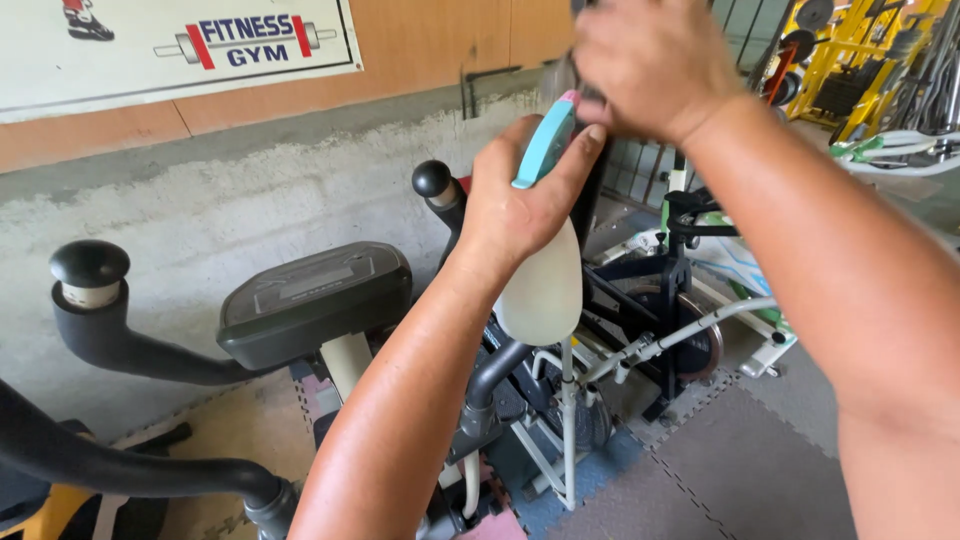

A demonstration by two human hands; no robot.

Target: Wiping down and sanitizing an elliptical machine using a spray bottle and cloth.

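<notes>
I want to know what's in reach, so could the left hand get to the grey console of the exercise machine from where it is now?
Probably yes. The console sits just below and beside the left hand with open space between them. But that hand is wrapped around a spray bottle, so it would need to free its fingers first.

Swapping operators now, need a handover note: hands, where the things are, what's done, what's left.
Left hand: gripping a spray bottle by its teal head, bottle upright over the exercise machine.
Right hand: closed on a grey cloth at the bottle's top, against a dark upright handlebar.
Console and knobbed handle sit to the left, untouched by either hand.
Done: bottle and cloth in hand. Left: whether any part is wiped cannot be told.
</notes>
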